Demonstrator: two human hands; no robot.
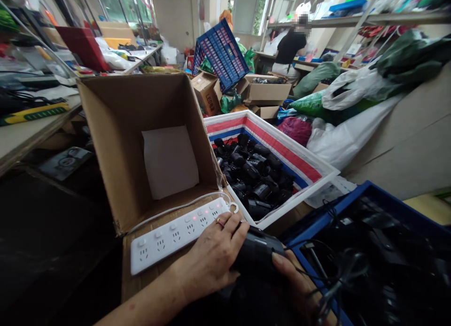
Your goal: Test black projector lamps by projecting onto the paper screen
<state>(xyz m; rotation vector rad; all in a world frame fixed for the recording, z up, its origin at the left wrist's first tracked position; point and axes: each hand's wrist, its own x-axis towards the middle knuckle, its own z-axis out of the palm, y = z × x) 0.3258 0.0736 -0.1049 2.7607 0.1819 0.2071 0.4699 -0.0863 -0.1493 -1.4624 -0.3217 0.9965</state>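
I hold a black power adapter (259,253) between both hands, just beside the white power strip (179,234) on the flap of the open cardboard box (116,128). My left hand (214,258) curls over its top; my right hand (296,281) cups it from below. It looks hard, smooth and fairly light, best gripped across its body. A striped tub (282,150) of similar adapters (255,178) sits beyond, a blue crate (355,199) of cables to the right.
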